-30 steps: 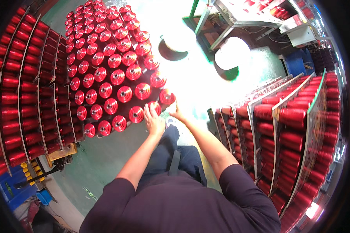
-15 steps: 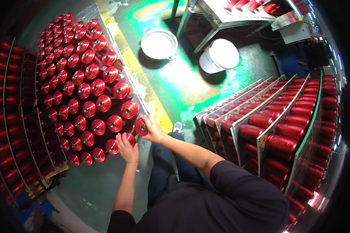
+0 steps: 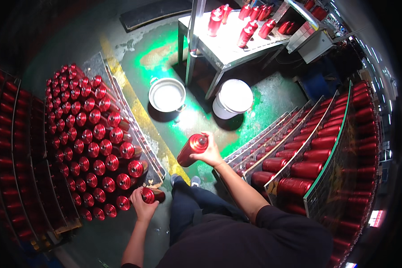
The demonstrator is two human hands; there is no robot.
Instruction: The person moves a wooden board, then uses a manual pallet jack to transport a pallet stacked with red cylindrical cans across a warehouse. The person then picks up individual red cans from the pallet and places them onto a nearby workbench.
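I see the right hand (image 3: 210, 152) hold one red bottle (image 3: 186, 152) tight above the floor (image 3: 234, 137). The left hand (image 3: 142, 209) grips a second bottle (image 3: 155, 195) beside the bottle rows (image 3: 93, 149), where lots are left.

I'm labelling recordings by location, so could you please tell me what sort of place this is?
It looks like a factory or workshop: many matching red cylinders are packed together on the left, more are on a table, and a yellow stripe crosses the green floor.

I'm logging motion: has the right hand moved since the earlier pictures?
Yes: the right hand has moved rightward past the yellow line, nearer the bucket.
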